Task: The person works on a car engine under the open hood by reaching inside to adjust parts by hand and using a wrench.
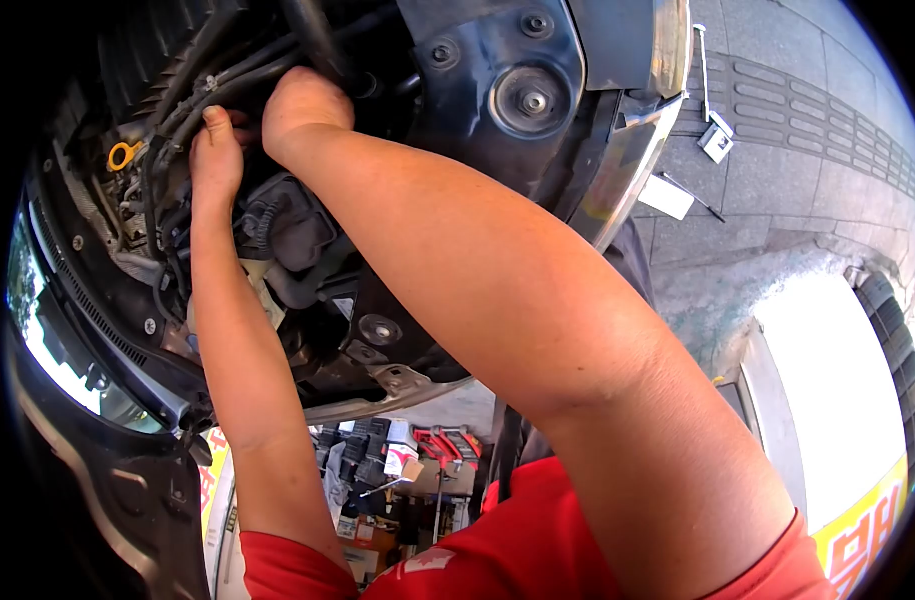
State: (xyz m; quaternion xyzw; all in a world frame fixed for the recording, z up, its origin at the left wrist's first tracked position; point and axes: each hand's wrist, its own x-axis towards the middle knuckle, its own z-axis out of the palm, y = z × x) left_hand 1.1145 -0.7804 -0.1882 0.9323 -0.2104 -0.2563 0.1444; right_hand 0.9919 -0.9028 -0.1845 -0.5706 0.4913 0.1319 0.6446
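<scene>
Both my arms reach down into a car's open engine bay. My left hand is among dark hoses, its thumb up beside a black hose. Its fingers curl inward behind, and what they hold is hidden. Close by on the right, my right hand bends down at the wrist under a thick black pipe. Its fingers are out of sight below. A yellow ring-shaped dipstick handle stands left of my left hand. Beneath my forearms sits a dark ribbed air duct.
A dark metal panel with bolts borders the bay at the top. The windscreen lies at left. Several tools and boxes are below. Right, a white card and a thin rod lie on the pavement, near a white vehicle.
</scene>
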